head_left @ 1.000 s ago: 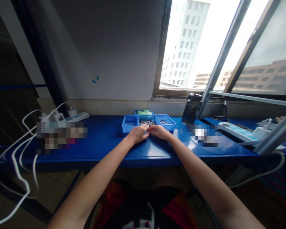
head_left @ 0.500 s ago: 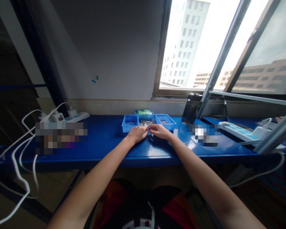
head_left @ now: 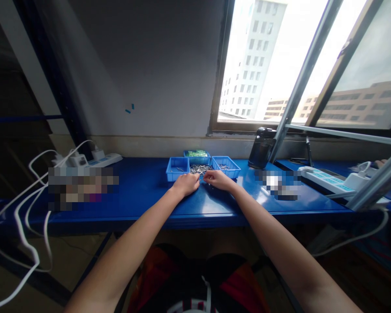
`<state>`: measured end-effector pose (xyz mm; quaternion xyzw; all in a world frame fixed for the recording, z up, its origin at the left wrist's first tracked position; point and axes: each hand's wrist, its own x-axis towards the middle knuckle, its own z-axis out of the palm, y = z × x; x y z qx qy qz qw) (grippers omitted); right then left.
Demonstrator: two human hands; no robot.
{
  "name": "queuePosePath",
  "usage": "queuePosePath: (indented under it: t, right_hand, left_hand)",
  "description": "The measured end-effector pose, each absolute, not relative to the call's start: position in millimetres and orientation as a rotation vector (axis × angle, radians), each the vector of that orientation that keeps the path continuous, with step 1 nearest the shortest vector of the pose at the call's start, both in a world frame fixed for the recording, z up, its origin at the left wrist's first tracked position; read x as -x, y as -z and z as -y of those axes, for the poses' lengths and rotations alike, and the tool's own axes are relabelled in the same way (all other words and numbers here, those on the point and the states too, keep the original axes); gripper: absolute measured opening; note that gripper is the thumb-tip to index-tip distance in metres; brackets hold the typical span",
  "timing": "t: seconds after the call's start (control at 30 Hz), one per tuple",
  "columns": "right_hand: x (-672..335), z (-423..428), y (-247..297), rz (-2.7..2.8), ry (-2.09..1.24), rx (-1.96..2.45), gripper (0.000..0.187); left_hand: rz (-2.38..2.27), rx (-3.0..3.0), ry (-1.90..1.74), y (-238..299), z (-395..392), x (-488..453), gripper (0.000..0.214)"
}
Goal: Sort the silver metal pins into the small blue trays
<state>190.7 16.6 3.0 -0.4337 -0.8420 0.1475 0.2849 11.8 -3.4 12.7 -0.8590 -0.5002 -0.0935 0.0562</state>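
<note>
My left hand point(head_left: 187, 184) is closed at the front of the blue bins, its fingertips pinched on something too small to make out. Facing it, my right hand point(head_left: 217, 180) is curled with thumb and fingertips together, and whatever it holds is hidden. A narrow gap separates the two hands. Just beyond them lies a pile of small metal parts point(head_left: 200, 168) in the middle bin. The left blue bin point(head_left: 176, 175) holds a few small pieces. More small metal pieces lie in the right blue bin point(head_left: 232, 168).
Behind the middle bin, another blue bin holds green packets point(head_left: 196, 153). A black bottle point(head_left: 261, 148) stands by the window on the blue table point(head_left: 143, 191). Power strips with white cables are at the left and at the right point(head_left: 326, 179). Blurred patches cover items on both sides.
My hands have moved slightly apart, the left one drawing a little to the left. The bins have stayed where they were.
</note>
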Motion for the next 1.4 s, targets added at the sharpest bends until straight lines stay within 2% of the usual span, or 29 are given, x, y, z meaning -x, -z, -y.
queuePosePath:
  t: [0.5, 1.07, 1.27, 1.4]
  right_hand:
    - [-192.1, -18.6, -1.6, 2.254, -0.392, 1.196, 0.011]
    - [-191.7, -19.9, -1.5, 2.197, -0.468, 1.263, 0.028]
    - [-192.0, -19.2, -1.6, 2.207, -0.496, 1.269, 0.032]
    - [-191.7, -19.5, -0.8, 2.164, -0.553, 1.285, 0.026]
  left_hand:
    - [1.546, 2.556, 0.253, -10.9, 2.8, -13.0, 0.024]
    - [1.634, 2.525, 0.267, -14.1, 10.2, -16.8, 0.039]
    - [1.636, 2.525, 0.276, -12.6, 8.1, -16.6, 0.037]
    - [1.632, 2.532, 0.295, -11.7, 5.4, -16.4, 0.031]
